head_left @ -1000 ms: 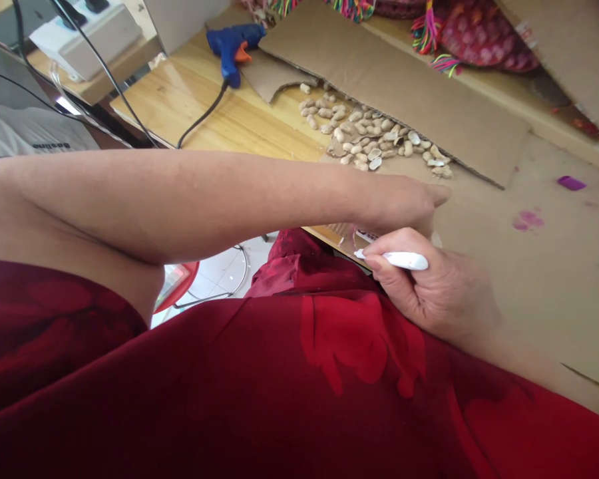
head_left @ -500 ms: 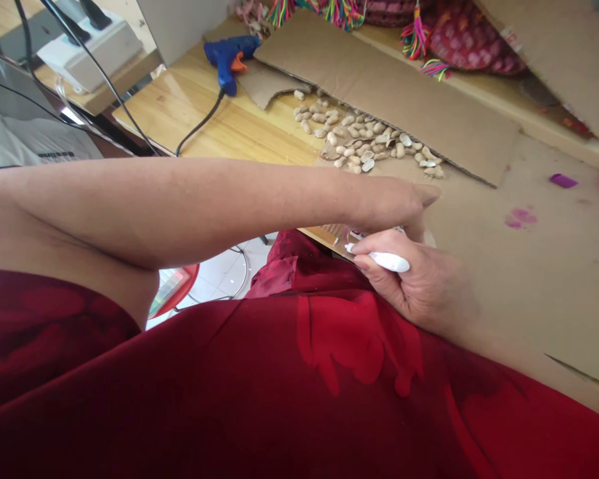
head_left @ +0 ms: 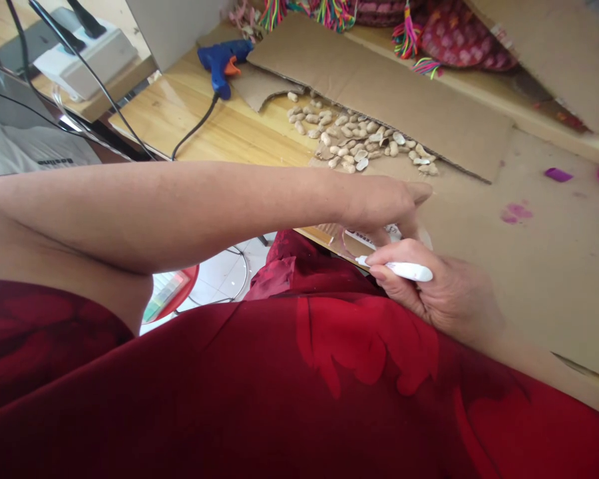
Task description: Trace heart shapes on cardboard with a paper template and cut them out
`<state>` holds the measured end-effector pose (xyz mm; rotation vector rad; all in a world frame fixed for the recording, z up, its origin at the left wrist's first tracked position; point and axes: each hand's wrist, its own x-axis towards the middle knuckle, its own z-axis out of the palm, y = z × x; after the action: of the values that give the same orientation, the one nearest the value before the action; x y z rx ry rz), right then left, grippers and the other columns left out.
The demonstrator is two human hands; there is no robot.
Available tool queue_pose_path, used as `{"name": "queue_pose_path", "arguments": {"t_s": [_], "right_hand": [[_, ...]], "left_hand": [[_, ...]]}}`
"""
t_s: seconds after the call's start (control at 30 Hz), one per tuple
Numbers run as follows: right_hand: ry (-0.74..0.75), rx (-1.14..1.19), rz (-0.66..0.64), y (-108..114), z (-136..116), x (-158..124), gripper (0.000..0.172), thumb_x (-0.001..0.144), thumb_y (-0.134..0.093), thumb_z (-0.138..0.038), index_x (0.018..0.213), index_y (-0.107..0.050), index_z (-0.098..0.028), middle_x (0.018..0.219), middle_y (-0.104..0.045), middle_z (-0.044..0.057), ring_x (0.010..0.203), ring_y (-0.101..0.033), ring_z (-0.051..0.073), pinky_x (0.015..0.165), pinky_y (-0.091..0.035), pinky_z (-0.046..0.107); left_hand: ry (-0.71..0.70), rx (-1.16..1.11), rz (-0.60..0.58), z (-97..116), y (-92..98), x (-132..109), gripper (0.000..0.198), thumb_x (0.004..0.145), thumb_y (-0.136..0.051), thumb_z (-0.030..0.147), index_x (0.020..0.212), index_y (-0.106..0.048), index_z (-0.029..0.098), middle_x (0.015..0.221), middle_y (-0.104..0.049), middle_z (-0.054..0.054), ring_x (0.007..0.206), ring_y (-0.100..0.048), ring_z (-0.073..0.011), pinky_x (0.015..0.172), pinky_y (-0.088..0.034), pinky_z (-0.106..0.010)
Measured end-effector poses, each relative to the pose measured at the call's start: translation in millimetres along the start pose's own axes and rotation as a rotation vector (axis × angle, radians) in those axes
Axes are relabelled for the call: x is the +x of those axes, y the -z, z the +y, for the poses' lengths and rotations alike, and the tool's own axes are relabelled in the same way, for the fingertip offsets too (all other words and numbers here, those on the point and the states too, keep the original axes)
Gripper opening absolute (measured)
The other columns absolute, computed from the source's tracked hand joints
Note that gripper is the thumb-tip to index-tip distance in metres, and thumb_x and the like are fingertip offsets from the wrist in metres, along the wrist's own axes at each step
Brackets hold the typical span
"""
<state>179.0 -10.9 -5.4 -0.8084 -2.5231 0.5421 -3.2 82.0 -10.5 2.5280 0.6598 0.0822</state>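
Note:
My right hand (head_left: 444,289) is closed around a slim white tube with a narrow tip (head_left: 404,269), its tip pointing left near the board's front edge. My left hand (head_left: 387,206) reaches across from the left, just above it. One finger stretches out to the right, while others point down onto a clear plastic piece with a printed label (head_left: 362,239). That piece is partly covered by both hands, so its full shape is hidden. A pinkish line runs along its left side, close to the tube's tip.
Peanuts in their shells (head_left: 359,140) lie in a heap beyond my left hand, beside a cardboard strip (head_left: 379,93). A blue glue gun (head_left: 222,63) with a cord rests farther left. A purple cap (head_left: 558,174) and pink stains (head_left: 516,213) are on the cardboard sheet (head_left: 544,286) at right.
My right hand has shifted slightly right and down with the white tube, uncovering more of the labelled plastic piece. My left hand stays nearly in place; the whole view has shifted a little.

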Motion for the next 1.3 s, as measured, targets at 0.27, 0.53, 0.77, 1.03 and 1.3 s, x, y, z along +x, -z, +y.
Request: {"name": "queue_pose_path", "arguments": {"t_s": [0.27,0.53,0.77,1.03,1.3], "right_hand": [[0.012,-0.052,0.017,7,6,-11,0.010,0.108,-0.053,-0.033,0.103,-0.058,-0.026,0.079,-0.068,-0.008,0.057,-0.059,0.007,0.052,-0.040,0.021],[-0.035,-0.076,0.056,13,4,-16,0.011,0.107,-0.053,-0.030,0.099,-0.057,-0.024,0.075,-0.068,-0.008,0.046,-0.046,0.005,0.047,-0.035,0.021],[-0.051,-0.031,0.101,10,5,-17,0.010,0.104,-0.057,-0.029,0.095,-0.060,-0.024,0.076,-0.070,-0.006,0.053,-0.056,0.008,0.052,-0.041,0.023],[-0.415,0.228,0.368,27,16,-43,0.017,0.105,-0.058,-0.035,0.097,-0.071,-0.027,0.066,-0.065,-0.002,0.052,-0.057,0.013,0.048,-0.046,0.028],[-0.261,0.190,0.248,13,11,-36,0.011,0.104,-0.058,-0.028,0.103,-0.068,-0.024,0.077,-0.071,-0.002,0.061,-0.064,0.011,0.057,-0.049,0.026]], "left_hand": [[0.002,0.146,-0.047,5,6.2,-4,0.041,0.095,-0.074,0.027,0.136,-0.073,0.030,0.131,-0.055,-0.007,0.097,-0.058,-0.0172,0.085,-0.039,-0.024],[0.022,0.080,-0.011,0,1.8,-5,0.041,0.094,-0.075,0.022,0.133,-0.074,0.031,0.131,-0.054,-0.006,0.100,-0.055,-0.0152,0.096,-0.038,-0.023],[0.021,0.092,-0.035,-8,0.3,1,0.039,0.091,-0.076,0.024,0.129,-0.077,0.034,0.130,-0.056,-0.004,0.099,-0.058,-0.0174,0.093,-0.041,-0.026],[0.052,0.045,0.019,-10,-2.6,-3,0.045,0.085,-0.080,0.029,0.129,-0.076,0.038,0.127,-0.059,-0.004,0.106,-0.062,-0.0203,0.095,-0.045,-0.029],[0.037,0.036,0.028,-13,-3.5,-7,0.042,0.086,-0.077,0.028,0.126,-0.077,0.038,0.131,-0.058,-0.004,0.112,-0.062,-0.0206,0.100,-0.047,-0.029]]}}
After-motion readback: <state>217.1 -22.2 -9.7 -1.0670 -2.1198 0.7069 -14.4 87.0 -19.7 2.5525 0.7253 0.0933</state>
